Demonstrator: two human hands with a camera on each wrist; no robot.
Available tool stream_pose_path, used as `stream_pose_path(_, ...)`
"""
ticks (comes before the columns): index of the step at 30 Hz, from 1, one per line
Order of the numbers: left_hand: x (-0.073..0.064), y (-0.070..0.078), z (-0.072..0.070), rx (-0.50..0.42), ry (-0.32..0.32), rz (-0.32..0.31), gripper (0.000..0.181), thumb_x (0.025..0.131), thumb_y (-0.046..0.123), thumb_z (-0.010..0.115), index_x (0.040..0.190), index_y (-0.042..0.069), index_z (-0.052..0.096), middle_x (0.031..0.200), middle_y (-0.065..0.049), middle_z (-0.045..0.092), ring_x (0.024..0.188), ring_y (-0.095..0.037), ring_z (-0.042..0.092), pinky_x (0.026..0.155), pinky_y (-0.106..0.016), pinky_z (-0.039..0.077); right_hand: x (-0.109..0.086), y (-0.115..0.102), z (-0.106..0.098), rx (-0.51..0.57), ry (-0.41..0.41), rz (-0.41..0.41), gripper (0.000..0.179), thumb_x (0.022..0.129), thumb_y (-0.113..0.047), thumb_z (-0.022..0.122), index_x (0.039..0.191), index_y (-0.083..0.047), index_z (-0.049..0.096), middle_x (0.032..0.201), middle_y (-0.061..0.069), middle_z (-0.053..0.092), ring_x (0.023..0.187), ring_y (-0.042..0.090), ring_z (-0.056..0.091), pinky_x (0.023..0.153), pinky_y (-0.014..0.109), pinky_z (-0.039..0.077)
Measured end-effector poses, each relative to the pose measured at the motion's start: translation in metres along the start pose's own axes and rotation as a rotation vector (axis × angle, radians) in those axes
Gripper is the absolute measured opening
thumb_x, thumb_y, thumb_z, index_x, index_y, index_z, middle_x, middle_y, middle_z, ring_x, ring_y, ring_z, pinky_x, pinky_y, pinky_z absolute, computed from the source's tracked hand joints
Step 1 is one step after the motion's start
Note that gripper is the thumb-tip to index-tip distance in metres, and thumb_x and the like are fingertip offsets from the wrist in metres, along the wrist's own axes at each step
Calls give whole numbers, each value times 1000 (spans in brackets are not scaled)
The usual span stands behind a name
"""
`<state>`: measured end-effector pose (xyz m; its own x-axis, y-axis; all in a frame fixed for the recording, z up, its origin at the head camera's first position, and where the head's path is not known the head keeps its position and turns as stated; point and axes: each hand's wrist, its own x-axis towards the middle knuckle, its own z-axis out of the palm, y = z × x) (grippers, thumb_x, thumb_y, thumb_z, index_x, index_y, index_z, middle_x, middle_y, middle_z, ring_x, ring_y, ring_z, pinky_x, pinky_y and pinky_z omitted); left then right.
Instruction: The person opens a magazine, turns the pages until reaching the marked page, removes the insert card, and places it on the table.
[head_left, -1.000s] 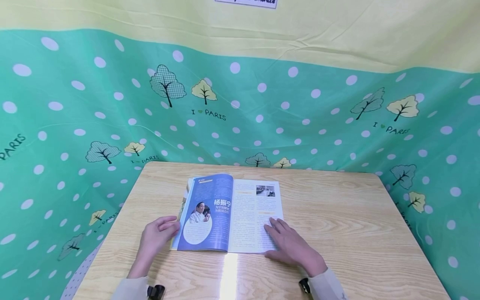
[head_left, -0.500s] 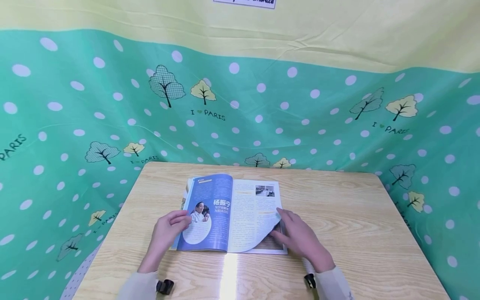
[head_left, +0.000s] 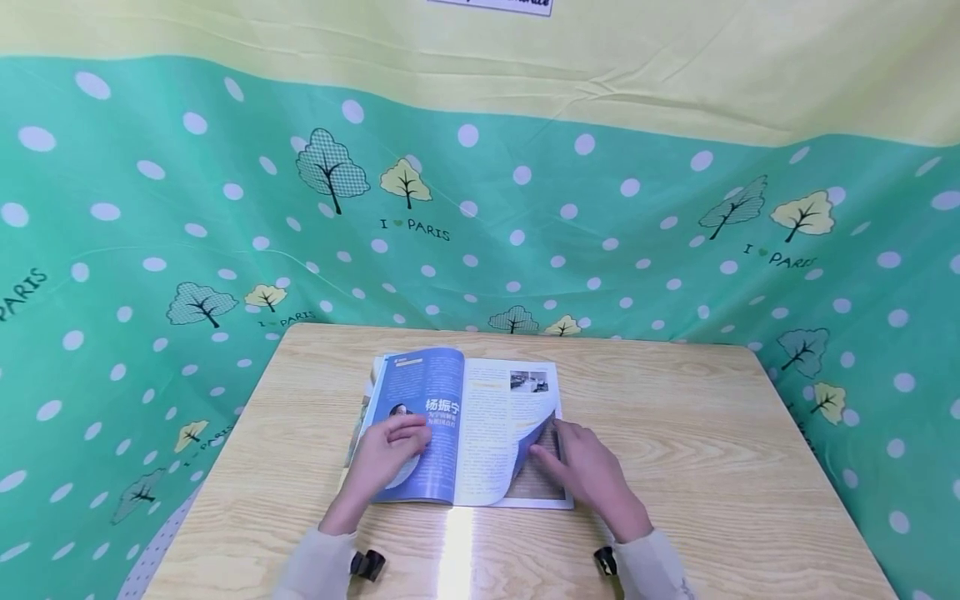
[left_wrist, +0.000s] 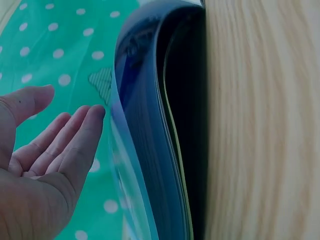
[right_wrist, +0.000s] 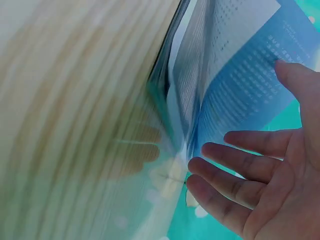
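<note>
An open magazine (head_left: 487, 425) lies on the wooden table, with a blue left page (head_left: 438, 467) and a white text page on the right. My left hand (head_left: 386, 458) is over the left page, partly covering its round portrait picture. In the left wrist view its fingers (left_wrist: 82, 137) stand apart from the bulging pages, holding nothing. At the right page's lower corner is my right hand (head_left: 592, 467). That corner curls up, baring its blue underside (right_wrist: 250, 75) and a brownish page beneath. My right thumb (right_wrist: 292, 75) touches the blue underside; the other fingers are extended near the page edges.
The wooden table (head_left: 675, 400) stretches to both sides of the magazine. A green polka-dot cloth (head_left: 637, 250) with printed trees hangs behind and at the sides. A bright light reflection (head_left: 457, 550) lies on the table in front of the magazine's spine.
My left hand has moved right, from the magazine's left edge to over the blue page. My right hand has raised the right page's lower corner, which now curls further up and leftward.
</note>
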<state>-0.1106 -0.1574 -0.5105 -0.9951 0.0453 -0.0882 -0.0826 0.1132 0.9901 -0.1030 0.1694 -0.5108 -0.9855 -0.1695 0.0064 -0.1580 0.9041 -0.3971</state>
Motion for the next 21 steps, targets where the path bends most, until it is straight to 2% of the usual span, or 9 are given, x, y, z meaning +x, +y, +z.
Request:
stream_pose_path(10, 6, 10, 24, -64, -131, 14, 42, 91, 14, 77, 123, -9, 64, 112, -25, 69, 98, -34, 71, 79, -31, 63, 8, -20, 10, -5, 32, -136, 78, 98, -60, 53, 147, 0, 46, 137, 19, 56, 124, 36, 55, 101, 50, 52)
stream_pose_path(17, 5, 7, 39, -94, -224, -7, 44, 92, 17, 76, 123, -12, 62, 112, -26, 69, 96, -34, 71, 80, -33, 63, 12, -30, 12, 7, 22, -133, 78, 97, -56, 58, 148, 1, 44, 135, 20, 57, 120, 34, 58, 97, 48, 55)
stream_pose_path(21, 3, 4, 45, -88, -242, -17, 43, 91, 17, 76, 120, -12, 64, 107, -20, 72, 92, -30, 72, 79, -33, 63, 14, -34, 14, 7, 13, -137, 77, 97, -53, 60, 149, 2, 42, 135, 20, 56, 122, 33, 57, 98, 48, 54)
